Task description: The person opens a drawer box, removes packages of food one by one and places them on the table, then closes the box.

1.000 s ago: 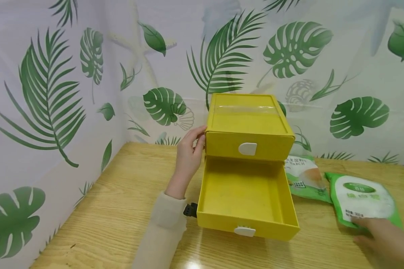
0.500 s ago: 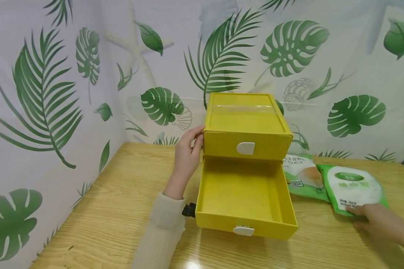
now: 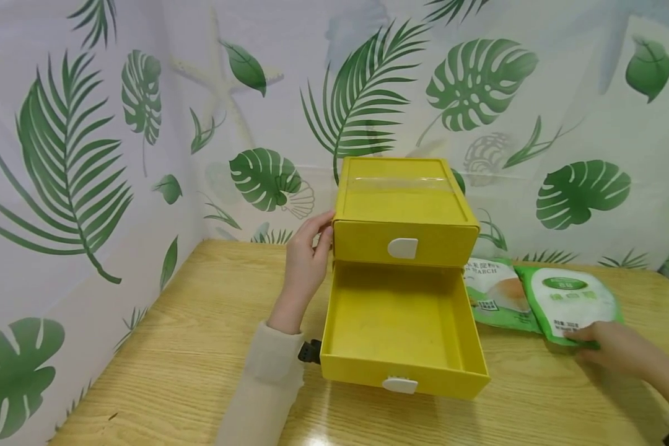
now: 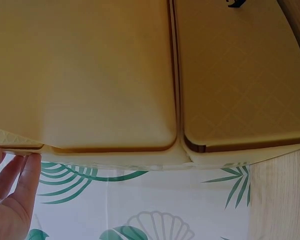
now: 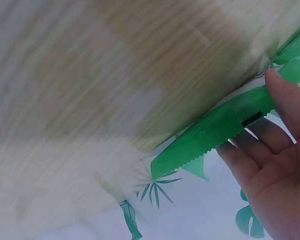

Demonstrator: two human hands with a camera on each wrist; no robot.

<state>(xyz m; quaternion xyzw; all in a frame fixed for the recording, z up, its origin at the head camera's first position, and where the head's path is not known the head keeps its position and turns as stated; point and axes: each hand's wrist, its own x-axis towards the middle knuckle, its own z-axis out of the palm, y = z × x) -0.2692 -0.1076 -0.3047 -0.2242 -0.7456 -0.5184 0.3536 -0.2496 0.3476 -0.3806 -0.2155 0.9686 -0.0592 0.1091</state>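
A yellow two-drawer storage box (image 3: 407, 244) stands on the table, its top drawer closed and its bare lower drawer (image 3: 396, 316) pulled out. My left hand (image 3: 306, 260) rests against the box's left side; the left wrist view has its fingertips (image 4: 32, 160) touching an edge. On the right, my right hand (image 3: 616, 350) pinches the near edge of a green and white sugar bag (image 3: 577, 300). Thumb and fingers lie on either side of the bag's green sealed edge (image 5: 205, 137) in the right wrist view. The bag meets a starch bag (image 3: 498, 294), which the box partly hides.
The wooden table (image 3: 201, 347) ends at a leaf-printed cloth (image 3: 368, 80) behind the box and along the left. White tab handles (image 3: 399, 385) sit on both drawer fronts. A small black object (image 3: 310, 352) shows beside the left sleeve.
My right hand has moved the sugar bag left and away from me, up against the starch bag. The left hand stays at the box, while the head view has shifted slightly.
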